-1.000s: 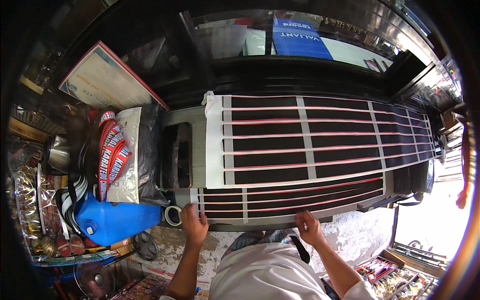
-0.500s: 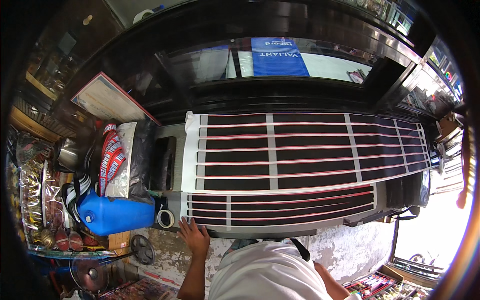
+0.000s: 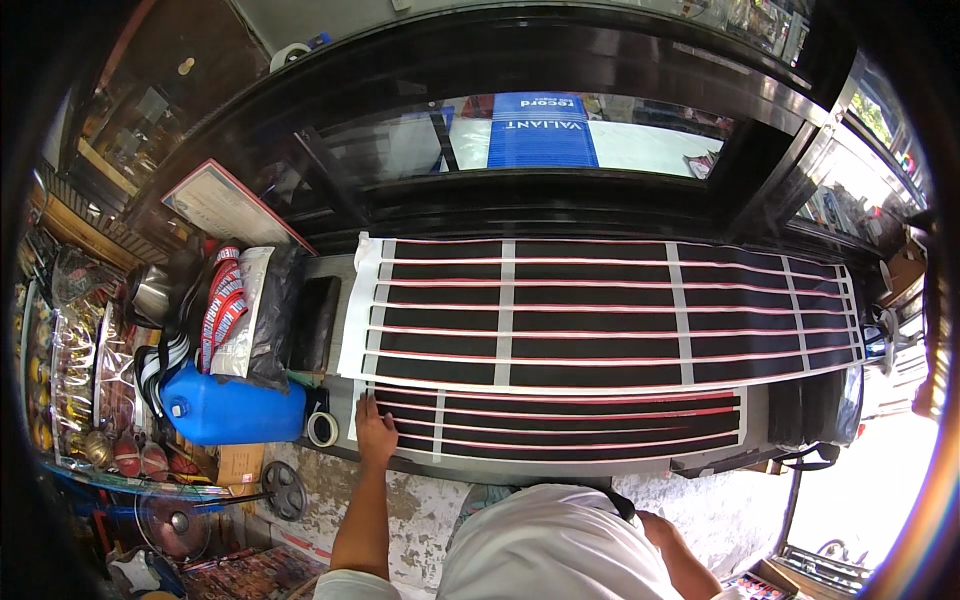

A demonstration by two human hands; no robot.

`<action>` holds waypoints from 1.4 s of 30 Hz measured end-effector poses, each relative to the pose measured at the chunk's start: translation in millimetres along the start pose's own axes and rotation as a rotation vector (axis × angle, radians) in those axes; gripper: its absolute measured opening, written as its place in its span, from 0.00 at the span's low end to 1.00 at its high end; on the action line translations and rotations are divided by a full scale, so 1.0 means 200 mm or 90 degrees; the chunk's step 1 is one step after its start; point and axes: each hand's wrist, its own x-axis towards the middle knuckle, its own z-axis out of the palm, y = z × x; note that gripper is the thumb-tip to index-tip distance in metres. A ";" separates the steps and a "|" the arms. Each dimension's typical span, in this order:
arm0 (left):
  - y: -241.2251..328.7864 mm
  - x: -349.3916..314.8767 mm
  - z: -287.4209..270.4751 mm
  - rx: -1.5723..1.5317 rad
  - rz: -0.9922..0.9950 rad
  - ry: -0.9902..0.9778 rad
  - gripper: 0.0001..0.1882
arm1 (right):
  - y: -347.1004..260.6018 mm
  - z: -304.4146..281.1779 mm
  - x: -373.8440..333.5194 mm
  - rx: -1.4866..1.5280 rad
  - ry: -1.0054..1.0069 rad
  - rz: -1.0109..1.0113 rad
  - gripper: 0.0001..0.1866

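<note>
A long black sheet with thin red and white stripes and white cross bands (image 3: 600,315) lies flat on the dark counter (image 3: 800,410). A narrower sheet of the same pattern (image 3: 560,425) lies in front of it, along the counter's near edge. My left hand (image 3: 375,430) rests flat on the left end of this narrower sheet, fingers spread and holding nothing. A roll of white tape (image 3: 322,428) stands just left of that hand. My right forearm drops toward the lower right edge, and its hand is out of the picture.
A blue plastic jerrycan (image 3: 235,410) lies at the counter's left end, with striped packets (image 3: 240,310) and a black flat case (image 3: 315,320) behind it. A glass display case (image 3: 540,130) runs along the back. A small fan (image 3: 285,490) sits on the floor below.
My right hand, which was on the narrow sheet's front edge a second ago, has dropped out of view. My left hand stays at the sheet's left end. The view has shifted.
</note>
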 end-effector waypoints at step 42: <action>0.62 -0.09 0.24 0.069 0.134 -0.038 0.18 | 0.30 -0.27 0.18 0.163 -0.025 0.004 0.13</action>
